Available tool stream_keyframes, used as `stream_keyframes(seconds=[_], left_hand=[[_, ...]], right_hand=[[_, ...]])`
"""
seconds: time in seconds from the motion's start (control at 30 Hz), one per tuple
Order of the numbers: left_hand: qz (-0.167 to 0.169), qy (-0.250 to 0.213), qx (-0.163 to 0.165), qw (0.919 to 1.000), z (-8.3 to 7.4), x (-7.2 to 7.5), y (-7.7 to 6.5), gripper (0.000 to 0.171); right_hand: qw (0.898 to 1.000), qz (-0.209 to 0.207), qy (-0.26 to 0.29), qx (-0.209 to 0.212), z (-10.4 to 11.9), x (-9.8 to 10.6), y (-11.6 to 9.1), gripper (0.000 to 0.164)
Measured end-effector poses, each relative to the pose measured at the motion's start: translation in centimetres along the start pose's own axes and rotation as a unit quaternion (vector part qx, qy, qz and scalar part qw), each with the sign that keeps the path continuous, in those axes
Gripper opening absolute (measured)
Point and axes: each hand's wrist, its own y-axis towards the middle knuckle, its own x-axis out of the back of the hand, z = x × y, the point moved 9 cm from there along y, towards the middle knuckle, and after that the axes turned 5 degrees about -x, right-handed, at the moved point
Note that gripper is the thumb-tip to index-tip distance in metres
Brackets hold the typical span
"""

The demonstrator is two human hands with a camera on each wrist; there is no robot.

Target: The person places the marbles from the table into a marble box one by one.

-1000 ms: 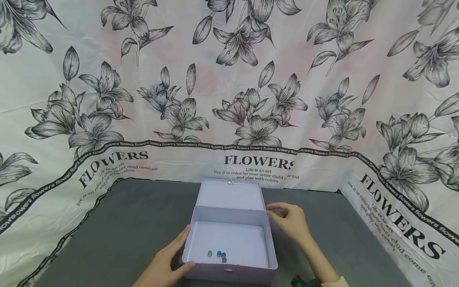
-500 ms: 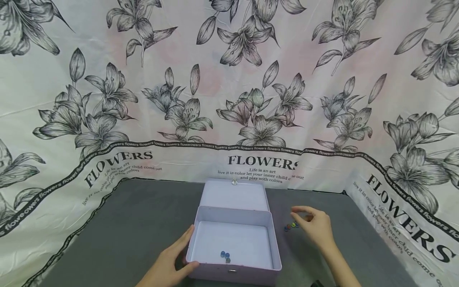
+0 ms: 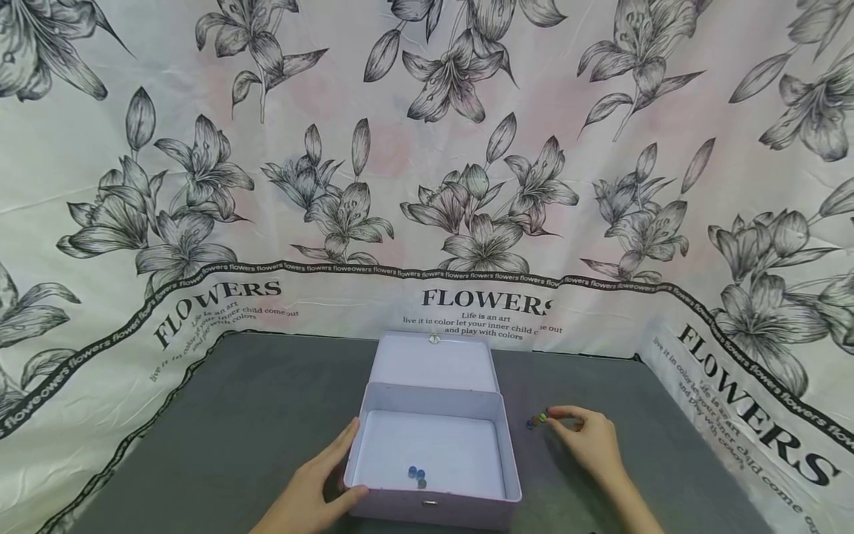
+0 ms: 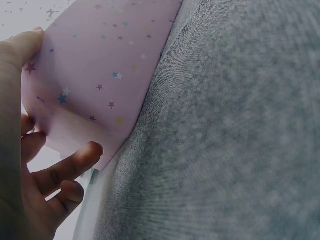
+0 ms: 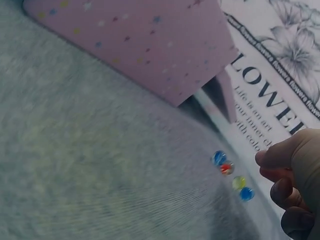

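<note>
A lilac metal box (image 3: 430, 510) stands on the grey cloth with its lid (image 3: 434, 363) tipped back. Three small marbles (image 3: 416, 476) lie inside near its front wall. My left hand (image 3: 310, 478) grips the box's front left corner, thumb on the front rim and fingers along the left side. To the right of the box, several glass marbles (image 5: 232, 175), blue, red and yellow-green, lie in a short row. My right hand (image 3: 590, 441) reaches down to them, thumb and forefinger parted. Its fingertips overlap the row's far end in the head view; in the right wrist view they show beside the marbles.
The grey cloth (image 3: 253, 415) covers the table. A white flower-printed curtain (image 3: 333, 311) runs behind and along both sides, its printed hem meeting the cloth. The lid's latch (image 3: 435, 338) points toward the curtain.
My right hand has moved from the box's right side outward and down to the marbles on the cloth. A green marble seen inside the box earlier no longer shows. My left hand keeps its place.
</note>
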Motion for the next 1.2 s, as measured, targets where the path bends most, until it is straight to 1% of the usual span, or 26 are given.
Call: stream_keyframes(seconds=[0.17,0.4,0.5,0.77,0.87,1.0,1.07,1.2], left_hand=[[-0.003,0.004,0.002,1.0,0.0,0.1,0.0,0.093],[-0.001,0.002,0.004,1.0,0.0,0.0,-0.1,0.093],[-0.001,0.002,0.004,1.0,0.0,0.1,-0.1,0.093],[0.002,0.001,0.01,0.9999,-0.1,0.0,0.1,0.093],[0.002,0.001,0.005,1.0,-0.2,0.0,0.2,0.092],[0.001,0.003,0.003,1.0,-0.2,0.0,0.0,0.093],[0.0,0.004,0.007,1.0,0.0,0.0,-0.2,0.093],[-0.003,0.005,0.007,1.0,-0.1,0.0,-0.2,0.094]], right_hand=[[1.0,0.0,0.003,-0.001,-0.5,-0.8,-0.2,0.015],[0.999,-0.018,-0.003,0.033,-0.3,-1.3,-0.5,0.016],[0.999,-0.02,-0.001,0.041,-0.3,-1.4,-0.5,0.016],[0.999,-0.015,-0.005,0.045,-0.7,-1.8,-0.4,0.018],[0.999,-0.019,-0.005,0.045,-0.7,-1.8,-0.5,0.018],[0.998,-0.023,0.0,0.053,-0.6,-2.2,-0.7,0.015],[0.998,-0.023,0.002,0.061,-0.5,-2.4,-0.7,0.013],[0.998,-0.03,0.007,0.062,-0.2,-2.3,-0.7,0.012]])
